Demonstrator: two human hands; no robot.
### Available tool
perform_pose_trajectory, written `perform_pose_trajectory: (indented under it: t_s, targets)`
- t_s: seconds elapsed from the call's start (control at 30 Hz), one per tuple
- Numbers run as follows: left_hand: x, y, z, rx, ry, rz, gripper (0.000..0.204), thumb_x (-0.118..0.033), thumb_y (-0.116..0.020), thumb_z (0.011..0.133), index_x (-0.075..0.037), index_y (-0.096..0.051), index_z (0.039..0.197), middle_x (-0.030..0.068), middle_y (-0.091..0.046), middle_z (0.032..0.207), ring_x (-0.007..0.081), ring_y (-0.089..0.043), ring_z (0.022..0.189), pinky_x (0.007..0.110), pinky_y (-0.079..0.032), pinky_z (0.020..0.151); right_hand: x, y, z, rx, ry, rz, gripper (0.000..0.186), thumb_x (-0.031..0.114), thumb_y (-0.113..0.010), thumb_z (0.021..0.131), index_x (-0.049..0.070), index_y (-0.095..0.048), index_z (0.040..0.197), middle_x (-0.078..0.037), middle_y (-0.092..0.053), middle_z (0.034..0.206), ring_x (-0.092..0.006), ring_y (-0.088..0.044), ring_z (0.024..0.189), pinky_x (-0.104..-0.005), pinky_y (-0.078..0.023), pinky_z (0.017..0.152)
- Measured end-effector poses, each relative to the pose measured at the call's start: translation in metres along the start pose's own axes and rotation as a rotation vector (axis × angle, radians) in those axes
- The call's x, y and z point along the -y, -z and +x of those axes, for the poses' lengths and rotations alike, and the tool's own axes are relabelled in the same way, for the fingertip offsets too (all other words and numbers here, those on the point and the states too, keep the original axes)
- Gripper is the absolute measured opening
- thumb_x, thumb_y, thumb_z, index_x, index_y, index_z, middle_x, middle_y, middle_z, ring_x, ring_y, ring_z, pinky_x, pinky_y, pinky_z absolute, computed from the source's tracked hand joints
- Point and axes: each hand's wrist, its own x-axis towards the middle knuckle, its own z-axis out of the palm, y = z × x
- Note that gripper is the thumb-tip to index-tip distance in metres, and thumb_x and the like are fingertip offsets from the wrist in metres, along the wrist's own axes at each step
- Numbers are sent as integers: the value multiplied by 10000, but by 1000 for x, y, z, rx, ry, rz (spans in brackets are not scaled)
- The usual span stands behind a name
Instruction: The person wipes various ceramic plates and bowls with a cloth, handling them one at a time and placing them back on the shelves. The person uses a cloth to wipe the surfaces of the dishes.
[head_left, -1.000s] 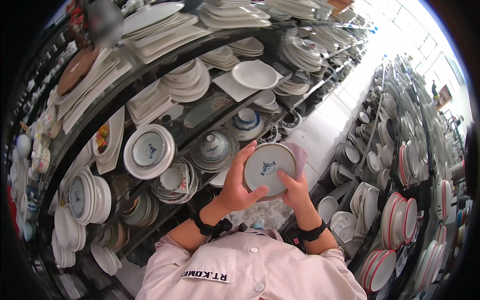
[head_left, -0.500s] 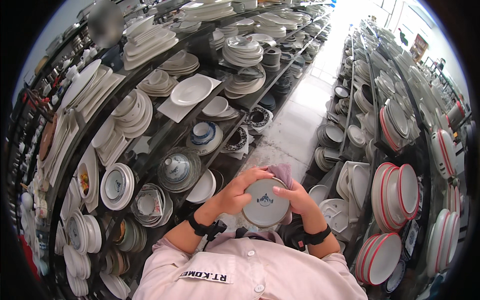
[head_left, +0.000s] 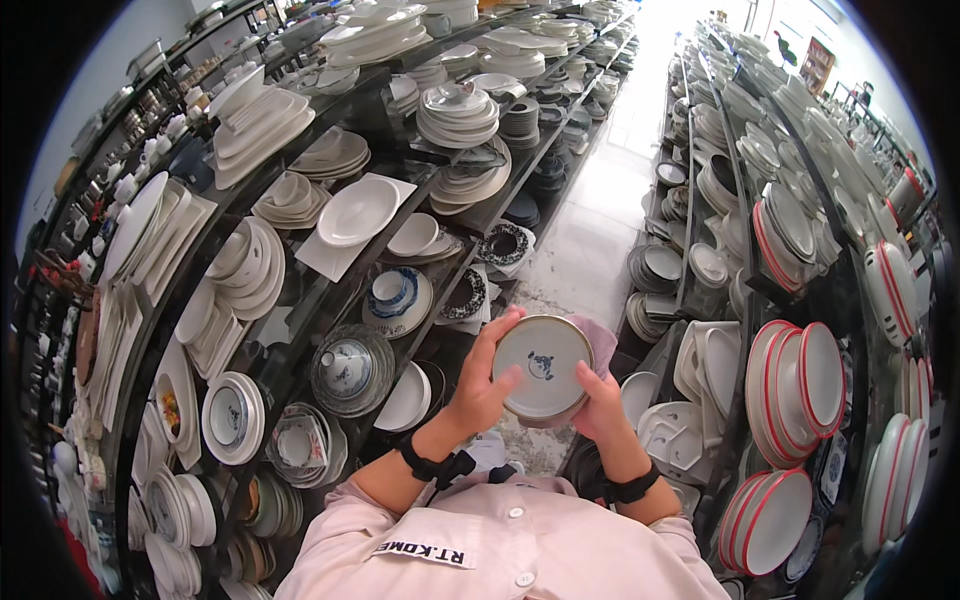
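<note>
In front of my chest I hold a small round white dish [head_left: 543,350] with a thin brownish rim and a blue motif in its middle. My left hand [head_left: 480,382] grips its left side, fingers along the outer edge and thumb over the face. My right hand [head_left: 600,408] closes on the right side, its thumb at the rim. A mauve cloth [head_left: 599,338] shows behind the dish's upper right edge, by my right fingers. The fingers behind the dish are hidden. Dark bands circle both wrists.
Dark shelves of stacked plates and bowls line both sides of a pale tiled aisle [head_left: 590,230]. Close on my right stand red-rimmed plates [head_left: 825,380]. On my left are a glass dish stack [head_left: 352,370] and a blue-and-white bowl [head_left: 388,290].
The dish has risen slightly and turned, its face and motif now angled differently. My left fingers have moved from its top edge to its left side. Less of the cloth shows above it.
</note>
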Motion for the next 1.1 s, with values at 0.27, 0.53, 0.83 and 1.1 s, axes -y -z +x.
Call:
perform_pose_trajectory:
  t_s: [0.27, 0.53, 0.83, 1.1]
  targets:
    - [18, 71, 67, 407, 13, 43, 651, -472, -388, 1041, 36, -481, 1438, 157, -533, 1472, 305, -329, 1496, 418, -26, 1245, 3, 19, 88, 252, -406, 24, 581, 323, -607, 988, -44, -469, 1417, -166, -616, 1332, -280, -643, 1177, -423, -527, 988]
    - [46, 165, 120, -151, -71, 7, 535, -373, -529, 1032, 61, -565, 1342, 197, -591, 1370, 276, -514, 1328, 398, -365, 1124, -27, -79, 200, 157, -121, -140, 568, 243, -639, 966, -19, -454, 1435, -176, -606, 1329, -281, -630, 1195, -431, -522, 1011]
    - [43, 227, 144, -100, -79, 276, 1090, -267, -878, 769, 7, -201, 1579, 218, -308, 1605, 295, -362, 1467, 403, -293, 1192, -60, -115, 290, 227, -201, -128, 609, 265, -636, 978, -9, -412, 1474, -174, -559, 1388, -282, -587, 1250, -442, -490, 1043]
    - [36, 275, 162, -140, -22, 99, 811, -101, -599, 702, 13, -401, 1480, 200, -511, 1462, 296, -456, 1407, 420, -301, 1198, -82, -116, 354, 464, -435, -144, 595, 392, -567, 1035, -12, -440, 1454, -135, -582, 1367, -223, -591, 1223, -382, -500, 1003]
